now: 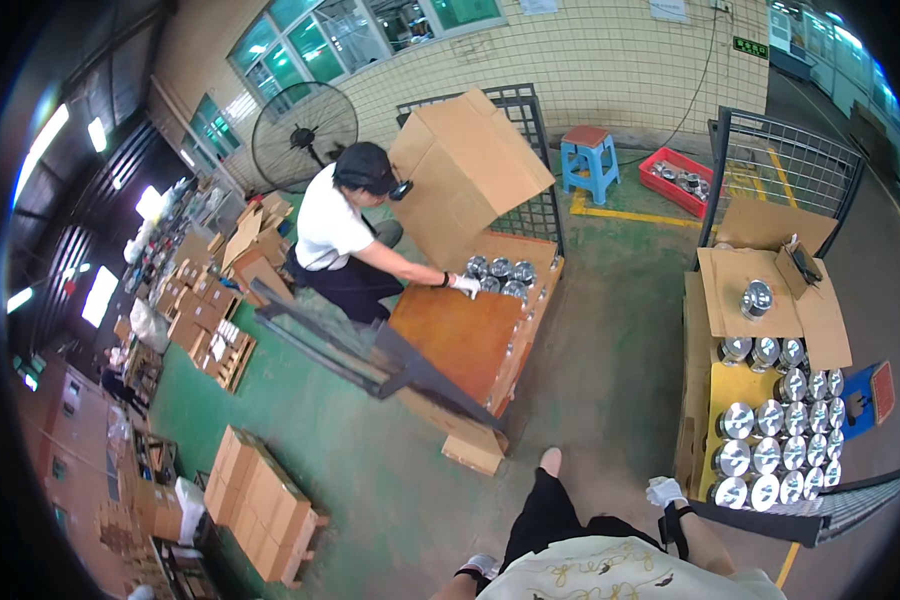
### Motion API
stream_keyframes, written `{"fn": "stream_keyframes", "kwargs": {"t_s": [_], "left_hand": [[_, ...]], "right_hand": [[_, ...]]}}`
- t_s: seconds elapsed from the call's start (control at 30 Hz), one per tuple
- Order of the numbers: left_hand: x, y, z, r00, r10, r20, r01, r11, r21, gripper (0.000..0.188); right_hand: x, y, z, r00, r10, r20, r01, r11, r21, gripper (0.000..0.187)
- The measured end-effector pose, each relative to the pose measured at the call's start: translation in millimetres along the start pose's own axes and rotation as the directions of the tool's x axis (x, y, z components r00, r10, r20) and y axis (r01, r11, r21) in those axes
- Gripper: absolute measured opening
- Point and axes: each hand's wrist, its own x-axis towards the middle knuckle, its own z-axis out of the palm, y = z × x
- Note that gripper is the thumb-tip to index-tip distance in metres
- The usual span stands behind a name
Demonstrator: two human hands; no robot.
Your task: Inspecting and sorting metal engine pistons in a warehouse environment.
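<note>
My right hand (665, 491), in a white glove, hangs beside the near left corner of a mesh-sided crate, its fingers curled in with no object showing in them. Low in the view, my left hand (482, 566) is gloved too and held by my body; its fingers are too small and partly hidden to read. Rows of shiny metal pistons (766, 456) stand on a yellow sheet (727, 390) in the crate to my right. Behind them, a single piston (757, 299) rests on a cardboard sheet (720, 290), next to a small open carton (798, 268).
A co-worker (332, 225) bends over another crate, one gloved hand at several pistons (500, 270) on a brown board (460, 335). Elsewhere are a blue stool (590, 168), a red bin (675, 182), a large fan (304, 135) and stacked cartons (260, 505). A dark mesh side panel (340, 350) leans outward.
</note>
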Motion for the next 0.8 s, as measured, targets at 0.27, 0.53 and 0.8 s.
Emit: {"fn": "stream_keyframes", "kwargs": {"t_s": [0.27, 0.53, 0.8], "left_hand": [[131, 32, -253, 0.892, 0.059, -0.448, -0.074, 0.997, -0.016, 0.040], [197, 148, -423, 0.777, 0.550, -0.307, -0.448, 0.825, 0.343, 0.031], [231, 233, -452, 0.779, 0.618, 0.110, -0.520, 0.538, 0.663, 0.028]], "right_hand": [[-34, -93, 55, 0.871, -0.437, -0.224, -0.204, 0.092, -0.975, 0.022], [-85, -79, 59, 0.922, -0.251, -0.294, -0.316, -0.052, -0.947, 0.022], [-57, -166, 7, 0.642, -0.349, -0.683, -0.460, 0.538, -0.706, 0.018]]}}
